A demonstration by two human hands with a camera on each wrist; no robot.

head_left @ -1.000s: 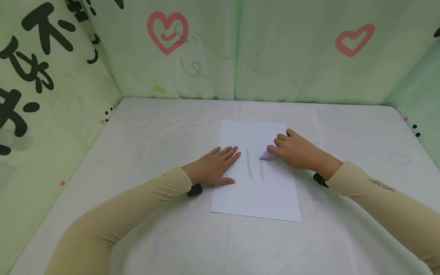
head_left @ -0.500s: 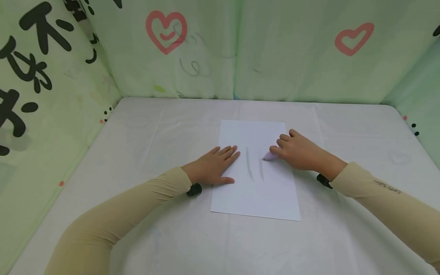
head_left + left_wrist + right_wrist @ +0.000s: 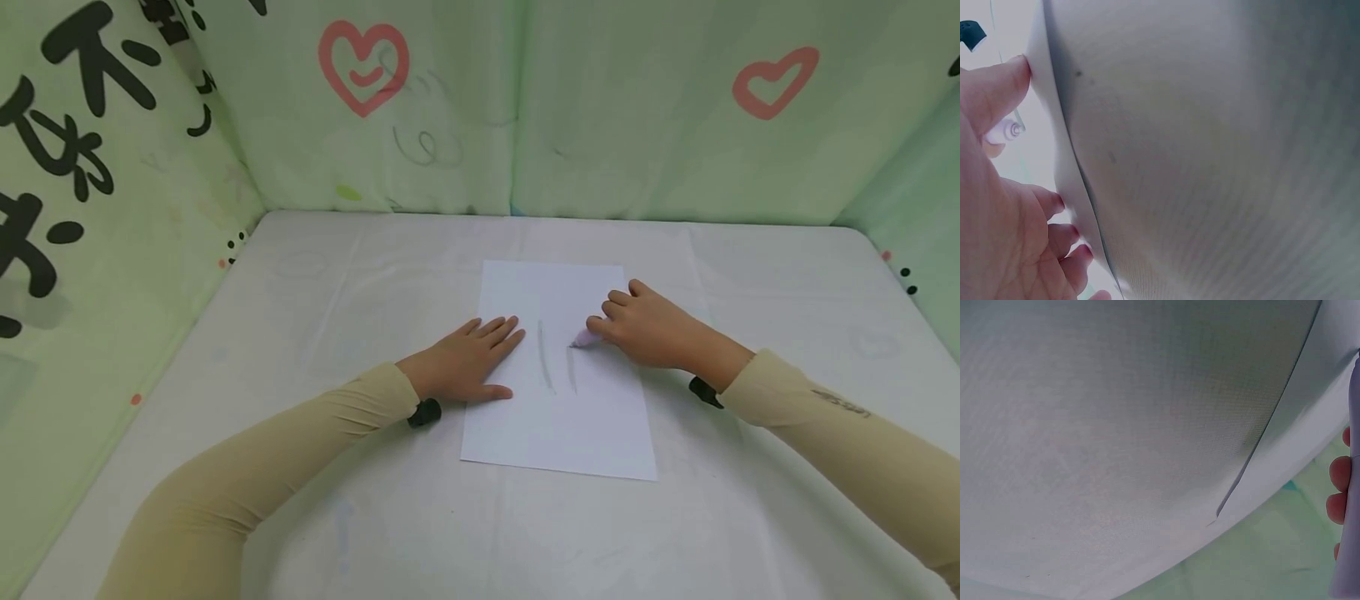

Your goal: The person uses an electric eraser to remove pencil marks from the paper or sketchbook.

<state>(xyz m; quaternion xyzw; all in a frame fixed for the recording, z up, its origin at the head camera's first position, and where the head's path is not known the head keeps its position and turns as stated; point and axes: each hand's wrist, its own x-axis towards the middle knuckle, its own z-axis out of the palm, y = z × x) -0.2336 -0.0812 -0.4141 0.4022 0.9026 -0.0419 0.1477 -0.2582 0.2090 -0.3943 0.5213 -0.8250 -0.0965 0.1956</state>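
Note:
A white sheet of paper [image 3: 555,442] lies on the table, with two faint grey strokes running roughly lengthwise on it. My left hand [image 3: 461,362] rests flat on the sheet's left side, fingers spread and thumb apart. In my right hand [image 3: 645,329] a thick lilac pen [image 3: 585,338] is gripped, its tip right at the upper end of the right-hand stroke [image 3: 572,371]. The right wrist view has the pen's barrel [image 3: 1354,500] at its right edge, with fingertips [image 3: 1338,475] curled behind it. The left wrist view shows the pen's tip end [image 3: 1007,131] beyond my left thumb.
A white cloth [image 3: 360,517] covers the table. Green curtains [image 3: 600,125] with red hearts and black lettering hang behind and at both sides. Dark wrist cameras [image 3: 425,413] sit under both beige sleeves [image 3: 300,450].
My right hand and the pen shifted slightly right, then a little back toward the left. My left hand and the paper have stayed put.

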